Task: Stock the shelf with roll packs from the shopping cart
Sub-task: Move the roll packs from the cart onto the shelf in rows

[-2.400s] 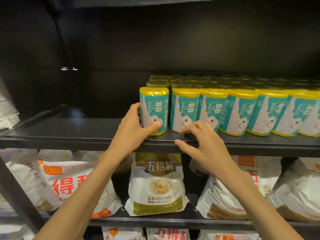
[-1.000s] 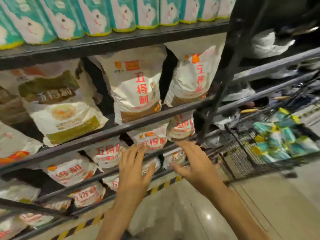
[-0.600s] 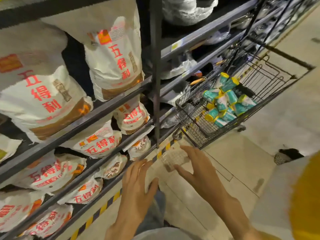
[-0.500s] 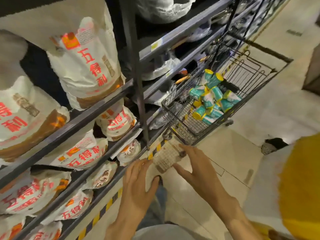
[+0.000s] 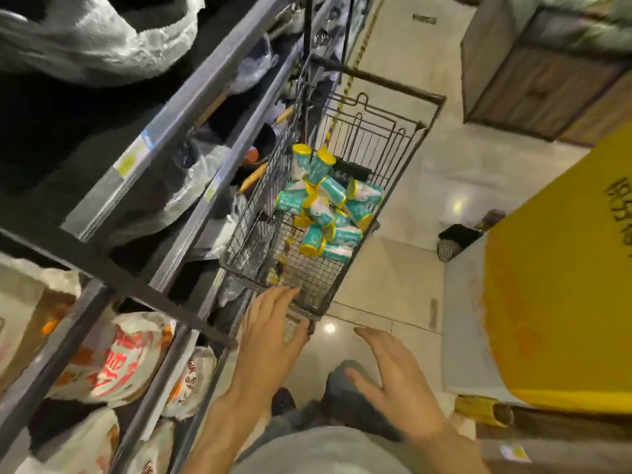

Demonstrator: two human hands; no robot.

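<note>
A wire shopping cart (image 5: 403, 155) stands on the tiled floor beside the shelving. Inside it lies a heap of several teal roll packs with yellow ends (image 5: 325, 203). My left hand (image 5: 270, 330) reaches forward with straight fingers, its fingertips at the cart's near rim. My right hand (image 5: 390, 367) hovers to the right of it over the floor, fingers spread and holding nothing. Both hands are short of the packs.
Dark metal shelves (image 5: 160, 131) run along the left, with white flour bags with red print (image 5: 113, 360) low down and plastic-wrapped goods above. A big yellow and white box (image 5: 554, 302) sits at the right. A wooden crate (image 5: 533, 80) stands further back.
My view has swung from the shelf of roll packs down and right to the cart. Both hands left the shelf edge and moved towards the cart, which is now much closer.
</note>
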